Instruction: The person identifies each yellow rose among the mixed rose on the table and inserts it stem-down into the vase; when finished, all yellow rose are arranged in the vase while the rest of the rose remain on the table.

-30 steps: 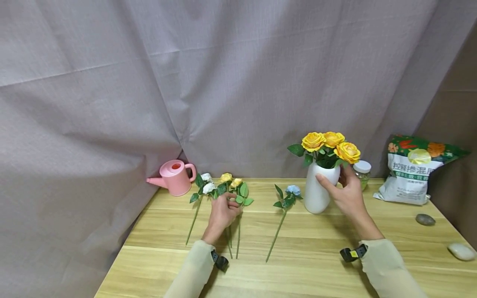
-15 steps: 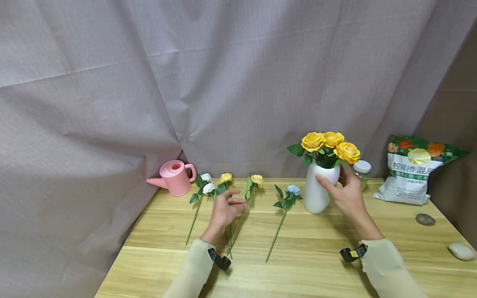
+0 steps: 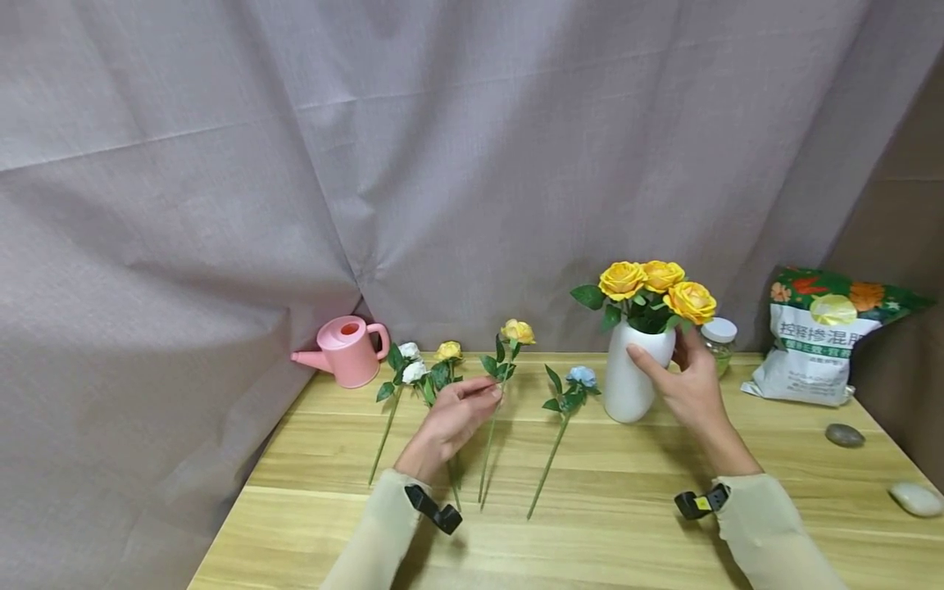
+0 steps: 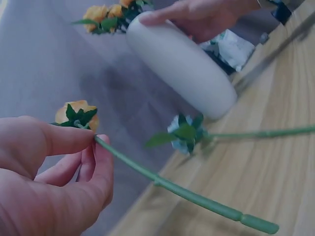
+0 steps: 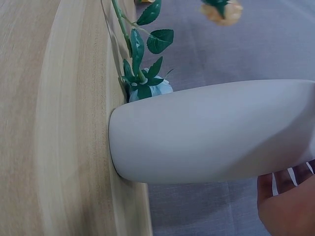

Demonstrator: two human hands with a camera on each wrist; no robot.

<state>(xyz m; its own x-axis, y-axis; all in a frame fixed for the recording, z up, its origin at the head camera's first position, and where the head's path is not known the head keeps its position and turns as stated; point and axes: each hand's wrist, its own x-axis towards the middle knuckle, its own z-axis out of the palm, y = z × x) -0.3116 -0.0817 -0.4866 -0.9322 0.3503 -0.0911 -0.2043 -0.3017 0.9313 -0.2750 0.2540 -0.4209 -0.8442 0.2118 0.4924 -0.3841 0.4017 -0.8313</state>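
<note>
My left hand (image 3: 459, 416) pinches the green stem of a small yellow rose (image 3: 518, 331) between thumb and fingers, just below its leaves. In the left wrist view the stem (image 4: 172, 186) runs down from the fingertips toward the table. At the right, my right hand (image 3: 687, 385) grips the upper part of a white vase (image 3: 628, 381), thumb across its front. The vase stands upright and bears several large yellow roses (image 3: 690, 302). Between the hands lies a blue flower (image 3: 582, 377) on the table. Left of my left hand are another yellow rose (image 3: 448, 351) and a white flower stem (image 3: 414, 373).
A pink watering can (image 3: 350, 352) stands at the back left. Behind the vase is a lidded jar (image 3: 719, 336). A printed fertilizer bag (image 3: 807, 352) leans at the back right, with a dark stone (image 3: 844, 435) and a pale stone (image 3: 915, 498) nearby. Grey cloth hangs behind the table.
My left hand has picked up the small yellow rose from beside the other one and brought it right, its bloom rising upright. My right hand stays on the vase.
</note>
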